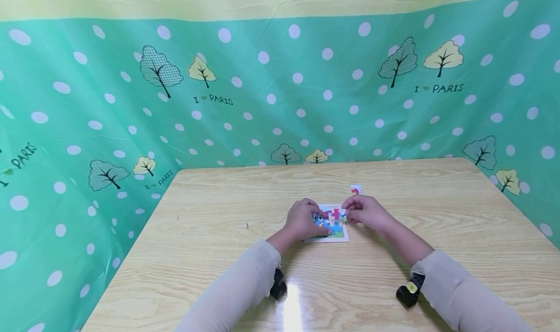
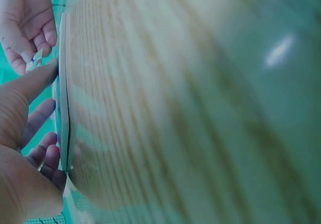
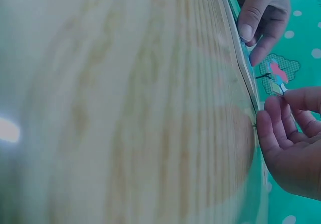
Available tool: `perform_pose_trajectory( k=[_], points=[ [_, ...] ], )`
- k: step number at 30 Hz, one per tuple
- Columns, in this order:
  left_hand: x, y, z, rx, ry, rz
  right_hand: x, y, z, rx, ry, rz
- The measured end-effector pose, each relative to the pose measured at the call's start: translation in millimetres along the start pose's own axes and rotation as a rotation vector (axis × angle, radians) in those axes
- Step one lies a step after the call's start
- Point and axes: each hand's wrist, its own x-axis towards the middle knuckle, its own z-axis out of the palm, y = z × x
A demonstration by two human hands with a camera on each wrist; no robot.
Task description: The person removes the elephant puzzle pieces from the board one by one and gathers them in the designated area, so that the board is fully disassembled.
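Observation:
A small jigsaw puzzle point(image 1: 336, 234) in a white-bordered tray lies on the table, its picture mostly blue with green and red parts. My left hand point(image 1: 303, 220) lies over the tray's left side, thumb and fingers spread and touching the puzzle's surface. At the tray's right edge my right hand point(image 1: 365, 213) pinches a puzzle piece point(image 3: 276, 87) between thumb and forefinger. That piece is tilted up above the tray in the right wrist view, and fingers partly cover it. Part of the picture is hidden under my left hand.
Behind the tray, a loose puzzle piece point(image 1: 356, 189) in white and red lies on the wooden table point(image 1: 210, 264). A green dotted curtain point(image 1: 280, 89) hangs along the table's back and sides. A black wrist device point(image 1: 409, 293) hangs under the right sleeve.

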Motion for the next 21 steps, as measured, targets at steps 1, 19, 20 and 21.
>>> perform_pose_trajectory(
  k=[1, 19, 20, 21],
  points=[
    [0.1, 0.1, 0.0, 0.0, 0.0, -0.001, -0.9, 0, 0, 0.013, -0.001, -0.004],
    [-1.5, 1.3, -0.5, 0.001, 0.002, -0.002, -6.2, 6, -17, 0.197, 0.002, 0.011],
    [-1.7, 1.5, -0.6, 0.001, 0.002, -0.003, -6.9, 6, -18, 0.196, 0.006, 0.007],
    [-1.8, 1.7, -0.6, 0.002, 0.003, -0.004, -7.7, 5, -19, 0.194, 0.01, 0.005]
  ],
)
